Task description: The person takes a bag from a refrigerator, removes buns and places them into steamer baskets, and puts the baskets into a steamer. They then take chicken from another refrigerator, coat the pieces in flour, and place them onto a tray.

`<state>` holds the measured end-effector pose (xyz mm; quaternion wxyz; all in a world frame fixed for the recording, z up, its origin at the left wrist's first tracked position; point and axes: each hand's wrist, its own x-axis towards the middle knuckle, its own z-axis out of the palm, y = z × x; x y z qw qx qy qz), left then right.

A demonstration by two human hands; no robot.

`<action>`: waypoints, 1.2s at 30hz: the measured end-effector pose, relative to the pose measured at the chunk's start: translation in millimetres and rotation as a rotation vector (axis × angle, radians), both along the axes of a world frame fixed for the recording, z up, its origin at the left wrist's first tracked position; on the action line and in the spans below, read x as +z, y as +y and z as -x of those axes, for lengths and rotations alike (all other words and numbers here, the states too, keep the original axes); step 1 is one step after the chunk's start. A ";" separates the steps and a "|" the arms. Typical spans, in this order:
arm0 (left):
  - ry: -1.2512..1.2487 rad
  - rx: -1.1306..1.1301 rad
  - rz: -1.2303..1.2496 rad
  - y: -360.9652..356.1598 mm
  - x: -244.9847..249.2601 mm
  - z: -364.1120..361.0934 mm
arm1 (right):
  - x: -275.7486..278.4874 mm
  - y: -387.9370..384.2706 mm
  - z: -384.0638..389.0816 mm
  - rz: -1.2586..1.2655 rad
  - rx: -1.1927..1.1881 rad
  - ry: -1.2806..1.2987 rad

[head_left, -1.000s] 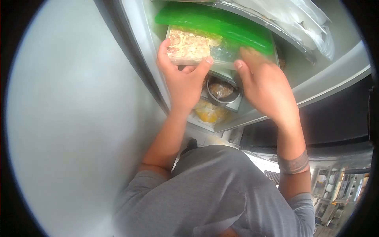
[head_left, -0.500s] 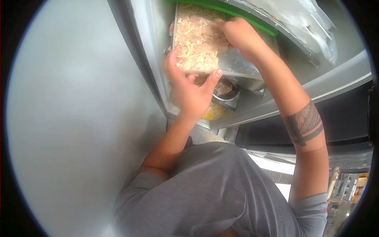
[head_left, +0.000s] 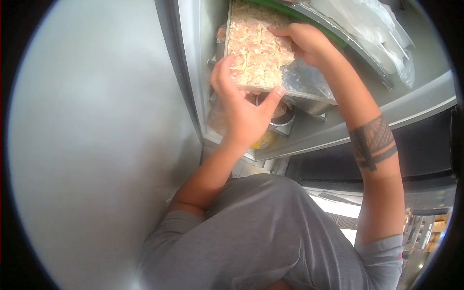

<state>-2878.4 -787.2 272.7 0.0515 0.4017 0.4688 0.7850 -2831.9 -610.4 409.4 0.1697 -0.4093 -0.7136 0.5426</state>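
A shallow rectangular tray (head_left: 309,96) juts from the fridge, holding rows of pale, crinkled dumplings (head_left: 256,46). Its right part shows a bare, shiny bottom. My left hand (head_left: 244,108) grips the near edge, thumb on the rim by the front and fingers around the left corner and underneath. Over the right side of the rows, my right hand (head_left: 309,43) is curled with its fingertips at the dumplings. What those fingers pinch, if anything, is hidden.
Below the tray, a round metal bowl (head_left: 285,116) with wrapped food sits inside the fridge. A yellow item (head_left: 265,140) lies lower. Clear plastic bags (head_left: 367,34) hang over a ledge at upper right. The large grey door (head_left: 96,121) stands at left.
The tray and left hand appear shifted right in view. My right hand has moved slightly right, and more dumplings on the right side of the rows now show.
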 end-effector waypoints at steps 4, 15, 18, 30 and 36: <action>-0.003 -0.006 0.023 -3.9 2.8 -2.2 | 2.4 8.3 6.3 0.119 0.023 0.006; 0.034 0.033 0.102 -6.4 8.2 -0.3 | 7.8 17.3 14.4 0.193 0.069 -0.126; 0.044 0.035 0.140 -7.0 9.3 -0.2 | 6.7 19.9 15.3 0.145 0.038 -0.177; 0.058 0.029 0.164 -5.5 8.3 -3.9 | -14.4 39.5 20.4 -0.044 0.085 -0.321; 0.005 0.009 0.141 -2.0 6.4 0.9 | -30.0 39.9 26.5 0.059 -0.122 0.094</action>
